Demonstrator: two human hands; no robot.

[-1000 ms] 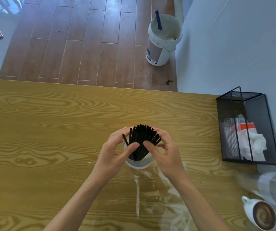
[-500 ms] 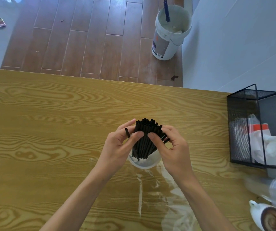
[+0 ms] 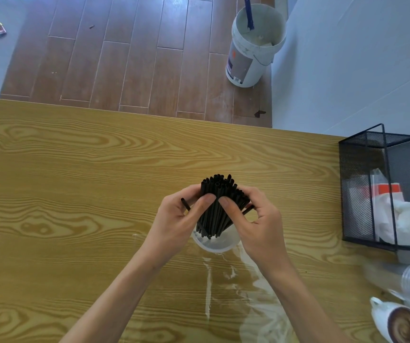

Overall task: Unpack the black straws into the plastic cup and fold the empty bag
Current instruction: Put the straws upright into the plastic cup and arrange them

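Both bare forearms reach in from the lower edge and converge toward the middle of the view, wrists angled inward so the two hands meet. The left hand (image 3: pixel 178 217) is curled with its thumb laid across the front of the bundle of black straws (image 3: pixel 220 204) and its fingers (image 3: pixel 189 191) wrapped round the far side. The right hand (image 3: pixel 260 219) mirrors it, thumb pressed on the near side, fingers curved behind. The two thumb tips lie just beside each other, nearly touching. Both hands are raised off the desk.
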